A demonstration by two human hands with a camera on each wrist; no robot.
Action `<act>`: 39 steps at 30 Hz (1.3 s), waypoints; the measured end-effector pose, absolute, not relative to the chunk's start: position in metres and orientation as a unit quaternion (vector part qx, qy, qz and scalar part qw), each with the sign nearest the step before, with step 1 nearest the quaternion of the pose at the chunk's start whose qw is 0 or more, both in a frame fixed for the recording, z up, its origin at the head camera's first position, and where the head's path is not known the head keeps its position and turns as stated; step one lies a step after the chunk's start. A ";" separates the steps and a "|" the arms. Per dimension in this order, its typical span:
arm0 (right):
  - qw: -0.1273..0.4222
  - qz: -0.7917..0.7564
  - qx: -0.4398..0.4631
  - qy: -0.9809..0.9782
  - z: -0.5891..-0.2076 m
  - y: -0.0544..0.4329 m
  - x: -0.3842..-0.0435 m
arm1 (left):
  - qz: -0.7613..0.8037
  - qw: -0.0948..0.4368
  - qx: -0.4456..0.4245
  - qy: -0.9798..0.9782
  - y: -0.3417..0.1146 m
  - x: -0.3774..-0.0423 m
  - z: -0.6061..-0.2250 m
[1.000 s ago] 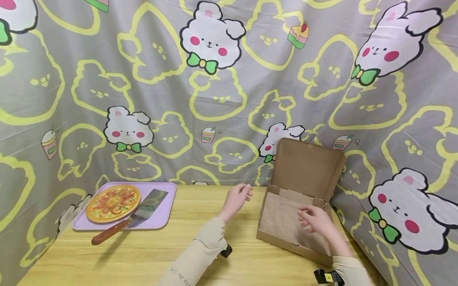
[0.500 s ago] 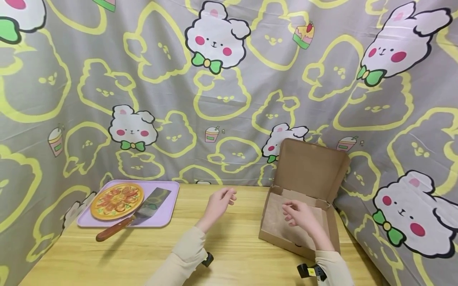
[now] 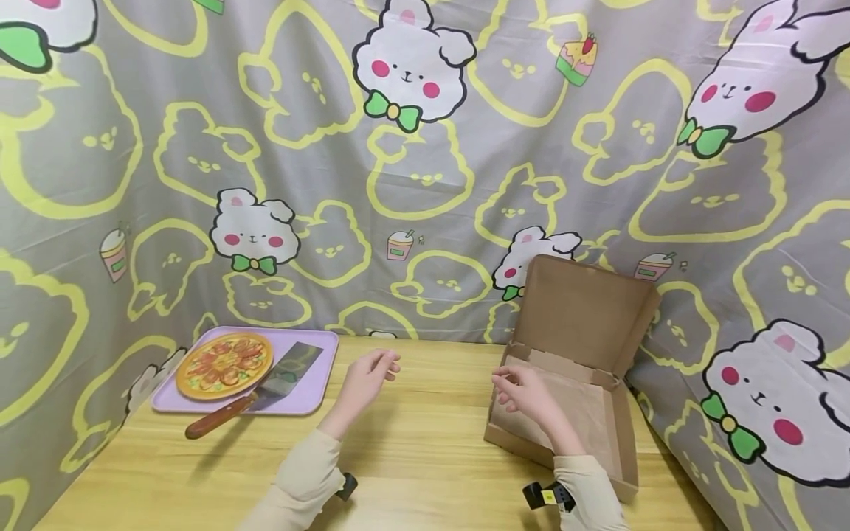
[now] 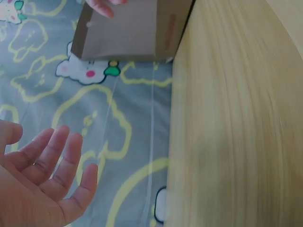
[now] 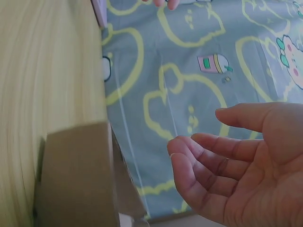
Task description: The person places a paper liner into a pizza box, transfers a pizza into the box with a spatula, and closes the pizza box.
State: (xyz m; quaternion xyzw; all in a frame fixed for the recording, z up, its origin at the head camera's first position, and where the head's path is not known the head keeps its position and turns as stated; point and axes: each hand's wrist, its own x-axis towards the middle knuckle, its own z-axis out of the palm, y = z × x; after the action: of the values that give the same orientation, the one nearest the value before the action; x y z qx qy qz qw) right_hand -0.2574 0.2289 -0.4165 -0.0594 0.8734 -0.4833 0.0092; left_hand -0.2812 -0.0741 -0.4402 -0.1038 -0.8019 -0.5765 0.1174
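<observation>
My left hand (image 3: pixel 367 382) hovers over the middle of the table with nothing in it, its fingers loosely bent in the left wrist view. Above the left part of an open cardboard pizza box (image 3: pixel 627 442) hangs my right hand (image 3: pixel 524 391), also holding nothing, with relaxed fingers and the thumb apart. Brown paper (image 3: pixel 587 413) lines the box, and its lid (image 3: pixel 584 310) stands up at the back. To the left, a pizza (image 3: pixel 224 365) lies on a purple tray (image 3: pixel 312 398). A pizza server (image 3: pixel 288 371) rests beside it, its wooden handle (image 3: pixel 219 418) jutting past the tray's front edge.
The wooden table (image 3: pixel 412 450) stretches between the tray and the box. A grey patterned curtain (image 3: pixel 438 177) encloses the table at the back and on both sides. Each wrist carries a small black camera (image 3: pixel 347 487).
Both hands have moved left: the left hand toward the tray, the right hand from over the box's middle to its left side. The head view has shifted slightly. Tray, pizza, server and box stay put.
</observation>
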 end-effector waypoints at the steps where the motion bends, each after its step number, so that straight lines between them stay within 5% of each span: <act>1: 0.011 -0.482 -0.064 0.874 -0.416 0.225 -0.258 | -0.572 0.120 -0.100 -0.805 -0.078 -0.280 -0.439; 39: 0.073 -0.466 -0.170 0.865 -0.441 0.122 -0.269 | -0.427 0.200 -0.068 -0.879 -0.180 -0.228 -0.389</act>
State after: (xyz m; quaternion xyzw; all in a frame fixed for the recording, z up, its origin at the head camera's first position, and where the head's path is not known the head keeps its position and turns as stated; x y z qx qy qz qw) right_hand -0.2692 0.1218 -0.4407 -0.1702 0.8651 -0.4661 0.0729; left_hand -0.2279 -0.1798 -0.3892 -0.0683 -0.8793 -0.4268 0.1999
